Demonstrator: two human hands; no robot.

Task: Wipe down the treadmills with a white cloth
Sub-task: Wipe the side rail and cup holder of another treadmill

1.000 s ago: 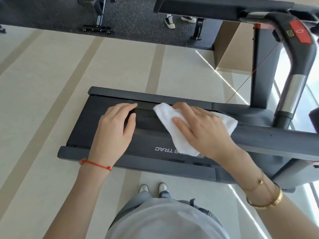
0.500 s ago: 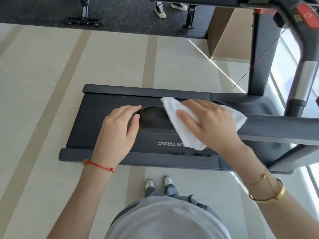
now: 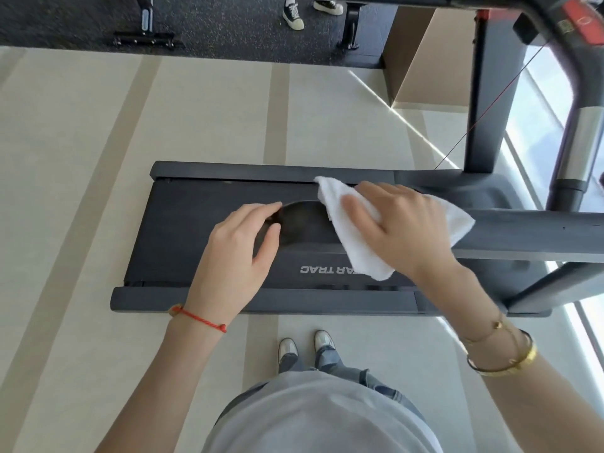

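The white cloth (image 3: pixel 356 233) lies flat on the dark console (image 3: pixel 304 230) of the treadmill (image 3: pixel 183 230), pinned under the right hand (image 3: pixel 398 230); its long axis runs from a corner at about eleven o'clock, near the far edge, down to a corner at five o'clock over the printed logo, with another flap sticking out from under the wrist toward three o'clock. The right hand's fingers are spread straight and press the cloth rather than grip it, pointing to roughly ten o'clock. The left hand (image 3: pixel 242 256) rests bare on the console just beside the cloth at nine o'clock, fingers lightly curved over the rim of a shallow recess and holding nothing. The unwiped recess lies between the two hands, so the right hand is the one placed to sweep on toward nine o'clock, I judge. Compared with half a second ago, the cloth and right hand have slid slightly toward the far edge, while the left hand has barely shifted.
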